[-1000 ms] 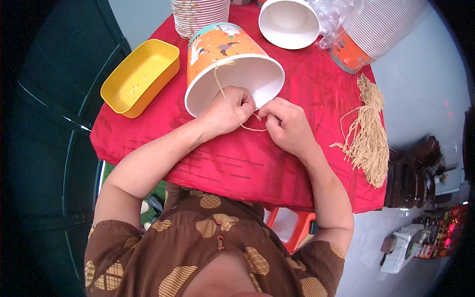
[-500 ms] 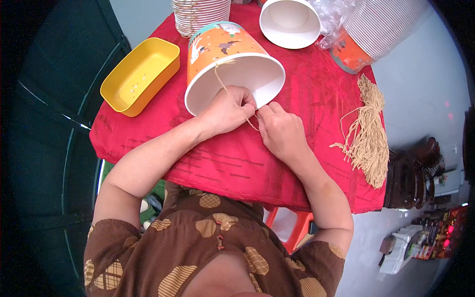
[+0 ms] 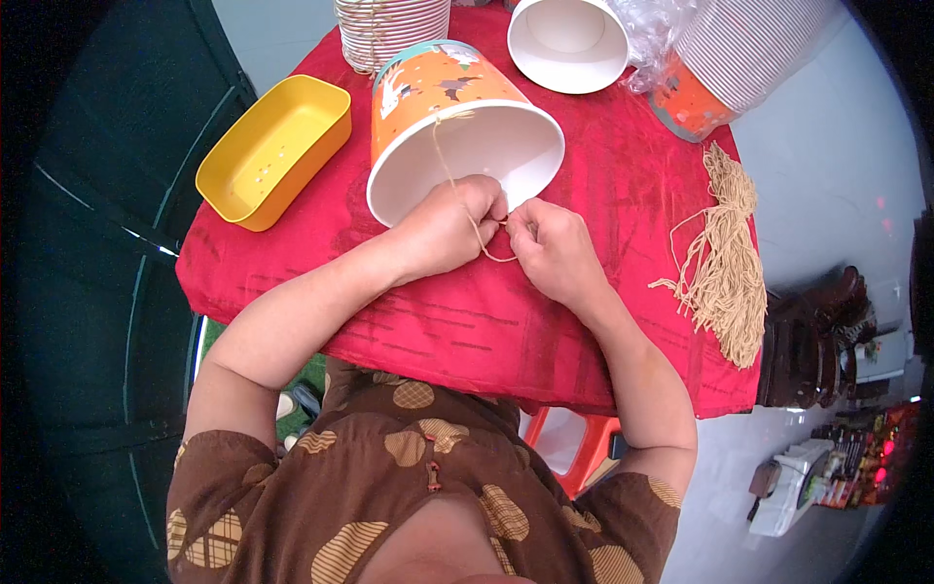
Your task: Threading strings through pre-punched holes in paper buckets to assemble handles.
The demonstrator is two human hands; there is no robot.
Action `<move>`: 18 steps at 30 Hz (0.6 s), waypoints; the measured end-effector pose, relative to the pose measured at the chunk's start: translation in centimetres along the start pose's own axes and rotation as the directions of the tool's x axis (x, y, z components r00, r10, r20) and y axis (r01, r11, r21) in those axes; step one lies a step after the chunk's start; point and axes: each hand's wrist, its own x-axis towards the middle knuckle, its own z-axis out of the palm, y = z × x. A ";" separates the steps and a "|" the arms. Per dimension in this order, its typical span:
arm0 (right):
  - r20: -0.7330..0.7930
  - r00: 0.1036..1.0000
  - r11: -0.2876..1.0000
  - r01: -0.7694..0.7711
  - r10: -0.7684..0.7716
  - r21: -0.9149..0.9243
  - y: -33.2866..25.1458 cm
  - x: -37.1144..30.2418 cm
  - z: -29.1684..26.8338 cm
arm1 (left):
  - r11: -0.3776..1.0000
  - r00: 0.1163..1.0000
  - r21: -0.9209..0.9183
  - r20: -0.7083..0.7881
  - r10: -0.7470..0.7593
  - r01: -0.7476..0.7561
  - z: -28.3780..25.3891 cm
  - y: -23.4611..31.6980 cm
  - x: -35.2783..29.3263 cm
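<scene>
An orange paper bucket [image 3: 443, 90] with printed figures lies tipped on the red cloth, its white mouth facing me. From its upper rim a tan cord [image 3: 445, 161] hangs across the mouth, passes over my left hand [image 3: 455, 222] and loops below it. The left fingers are closed on the cord by the bucket's lower rim. Close beside, almost touching, my right hand [image 3: 553, 245] pinches the cord with thumb and forefinger. The exact hold at the fingertips is partly hidden.
A yellow tub [image 3: 275, 151] with small pale bits inside stands at the left. Stacked white-rimmed buckets [image 3: 394, 29], another white bucket [image 3: 568, 44] and a wrapped orange stack [image 3: 693, 97] line the back. A bundle of tan cords [image 3: 730, 258] lies along the right edge of the cloth-covered table [image 3: 438, 336].
My right hand has shifted slightly right and down, apart from the left by a small gap. The cord's loop below the hands has changed shape. The bucket appears nearly still.
</scene>
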 end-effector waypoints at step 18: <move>-0.118 0.992 0.992 -0.039 0.053 0.116 0.0 0.3 -0.9 | 0.999 0.987 -0.034 -0.162 -0.011 0.006 0.5 -0.1 1.2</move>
